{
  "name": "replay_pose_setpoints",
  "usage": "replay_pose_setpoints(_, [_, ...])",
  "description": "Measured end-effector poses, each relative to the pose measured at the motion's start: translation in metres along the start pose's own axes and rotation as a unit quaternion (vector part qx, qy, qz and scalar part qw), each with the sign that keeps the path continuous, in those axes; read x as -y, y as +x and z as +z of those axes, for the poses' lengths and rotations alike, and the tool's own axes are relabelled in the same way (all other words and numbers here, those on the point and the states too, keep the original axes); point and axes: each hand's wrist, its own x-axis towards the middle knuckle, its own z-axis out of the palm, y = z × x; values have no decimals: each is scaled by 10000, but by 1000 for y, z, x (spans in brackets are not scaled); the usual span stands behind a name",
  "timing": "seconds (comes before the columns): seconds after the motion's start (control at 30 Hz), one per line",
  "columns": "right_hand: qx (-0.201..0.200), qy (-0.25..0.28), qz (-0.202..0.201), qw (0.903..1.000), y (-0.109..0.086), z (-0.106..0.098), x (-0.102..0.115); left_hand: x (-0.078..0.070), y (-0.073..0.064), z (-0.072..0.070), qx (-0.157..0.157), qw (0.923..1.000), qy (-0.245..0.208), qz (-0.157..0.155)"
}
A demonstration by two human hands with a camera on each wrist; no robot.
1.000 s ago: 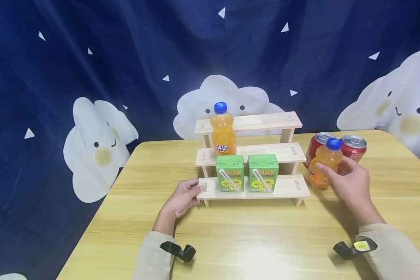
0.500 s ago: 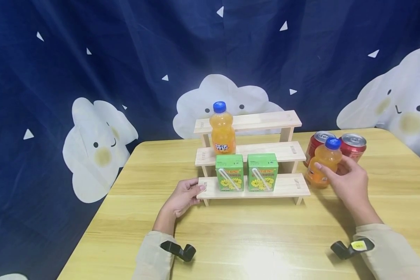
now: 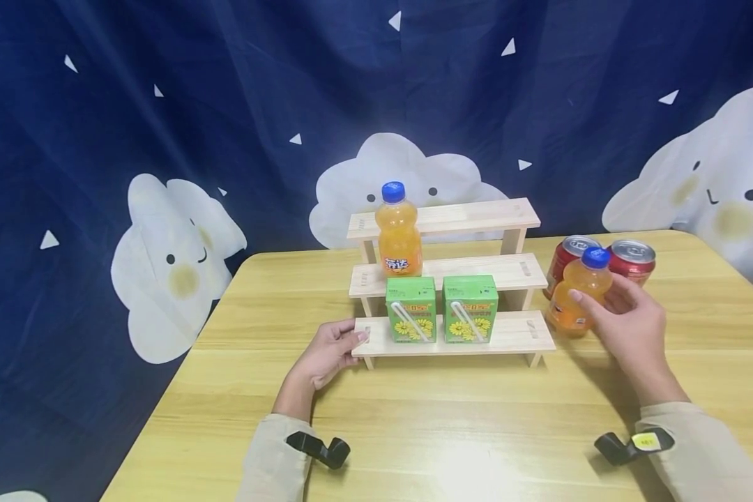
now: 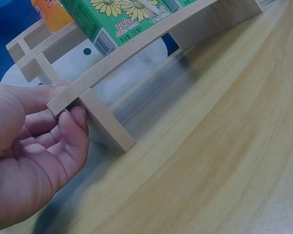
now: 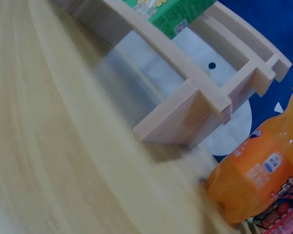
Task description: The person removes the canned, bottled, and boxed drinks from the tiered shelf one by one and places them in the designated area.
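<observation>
With thumb on top and fingers curled beneath, my left hand (image 3: 329,354) pinches the left end of the lowest board of a three-step wooden rack (image 3: 508,336). The left wrist view shows that board (image 4: 136,53) between thumb and fingers. Right of the rack, my right hand (image 3: 634,328) holds an upright orange soda bottle (image 3: 579,289) with a blue cap, thumb on its near side and the other fingers partly hidden behind. In the right wrist view the bottle (image 5: 256,170) stands beside the rack's end, with only bits of the fingers showing at the frame edge.
Two green drink cartons, one left (image 3: 411,310) and one right (image 3: 469,310), stand on the lowest step. Another orange soda bottle (image 3: 399,237) is on the middle step's left. Two red cans (image 3: 632,259) stand behind the held bottle. A dark blue cloud-patterned curtain (image 3: 257,84) hangs behind the table.
My right hand has shifted very slightly to the right against the bottle in the last half second. The bottle, the rack and my left hand stay in place.
</observation>
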Motion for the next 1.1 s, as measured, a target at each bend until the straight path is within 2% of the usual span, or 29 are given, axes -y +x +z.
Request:
replay_pose_setpoints(0.3, [-57, 490, 172, 9986, 0, -5, 11, -2, -1, -1, -61, 10000, 60, -33])
replay_pose_setpoints(0.47, [-285, 780, -80, 9965, 0, -7, 18, -2, -1, -1, -31, 10000, 67, -30])
replay_pose_setpoints(0.67, [-432, 1406, -638, 9871, 6, -12, 34, -2, 0, 0, -6, 10000, 33, -58])
replay_pose_setpoints(0.87, [-497, 936, -1068, 9886, 16, -17, 55, -2, 0, 1, 6, 10000, 53, -14])
replay_pose_setpoints(1.1, [-309, 584, -1287, 9895, 19, -14, 79, -2, 0, 0, -44, 10000, 22, -47])
